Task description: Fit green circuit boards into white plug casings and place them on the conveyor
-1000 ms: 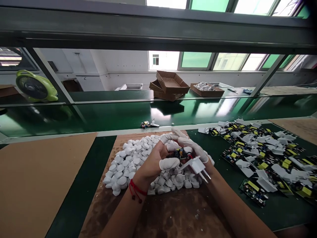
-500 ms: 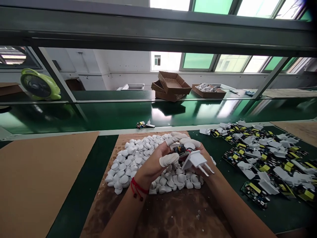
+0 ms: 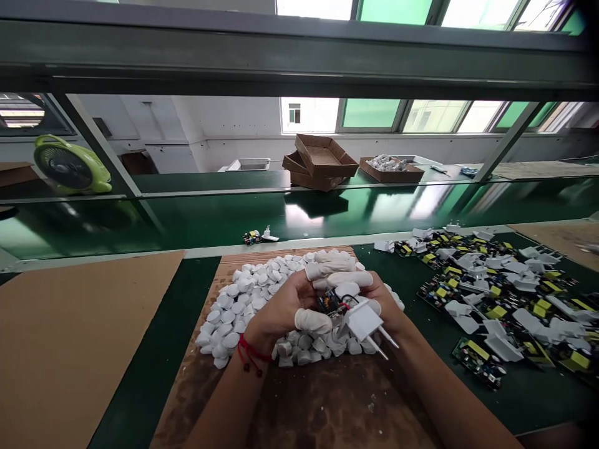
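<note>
My left hand (image 3: 290, 305), with white finger cots and a red string at the wrist, is closed around a small circuit board (image 3: 329, 304) with red and black wires. My right hand (image 3: 379, 302) grips a white plug piece (image 3: 362, 321) whose two metal pins point down and right. Both hands meet above the near right edge of a heap of white plastic caps (image 3: 253, 299), which lies on a worn brown board (image 3: 322, 399).
Several circuit boards with white plug pieces (image 3: 496, 293) are spread on the green mat at right. One assembled board (image 3: 257, 237) lies on the green conveyor belt (image 3: 187, 218). Cardboard sheet (image 3: 70, 337) at left. Cardboard trays (image 3: 322, 162) and a green fan (image 3: 70, 165) stand beyond.
Both hands have dropped slightly toward me with the board and plug piece. The lone board on the conveyor has travelled left.
</note>
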Action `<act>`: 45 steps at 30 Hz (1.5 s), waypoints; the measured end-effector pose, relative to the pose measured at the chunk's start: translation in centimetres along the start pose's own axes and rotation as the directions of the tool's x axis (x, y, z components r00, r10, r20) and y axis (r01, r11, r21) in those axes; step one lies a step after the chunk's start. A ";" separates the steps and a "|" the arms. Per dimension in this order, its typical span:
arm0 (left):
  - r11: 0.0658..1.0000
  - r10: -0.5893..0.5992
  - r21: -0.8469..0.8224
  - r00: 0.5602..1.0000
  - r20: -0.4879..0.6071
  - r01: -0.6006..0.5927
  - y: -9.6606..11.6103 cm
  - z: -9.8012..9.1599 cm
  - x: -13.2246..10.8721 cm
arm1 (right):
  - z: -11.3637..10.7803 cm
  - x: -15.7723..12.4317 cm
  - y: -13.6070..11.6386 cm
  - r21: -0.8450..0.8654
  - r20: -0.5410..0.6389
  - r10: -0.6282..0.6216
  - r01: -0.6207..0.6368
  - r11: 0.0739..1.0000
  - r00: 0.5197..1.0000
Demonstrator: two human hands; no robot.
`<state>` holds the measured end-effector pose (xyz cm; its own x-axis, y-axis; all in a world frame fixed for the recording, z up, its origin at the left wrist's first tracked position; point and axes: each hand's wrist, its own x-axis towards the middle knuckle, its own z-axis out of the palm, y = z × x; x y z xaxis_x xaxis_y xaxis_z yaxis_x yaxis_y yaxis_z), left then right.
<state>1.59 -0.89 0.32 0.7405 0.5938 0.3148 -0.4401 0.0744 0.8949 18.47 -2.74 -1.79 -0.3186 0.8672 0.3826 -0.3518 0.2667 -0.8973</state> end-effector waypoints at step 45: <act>0.950 0.028 0.303 0.950 -0.310 0.071 -0.3 0.0 -0.1 | 0.9 1.3 -0.7 0.162 -0.347 0.090 -0.035 0.986 0.933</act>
<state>1.62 -0.96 0.02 0.5339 0.8147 0.2263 -0.2116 -0.1304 0.9686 17.55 -2.13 -0.45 -0.0233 0.9796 0.1998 -0.4787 0.1645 -0.8624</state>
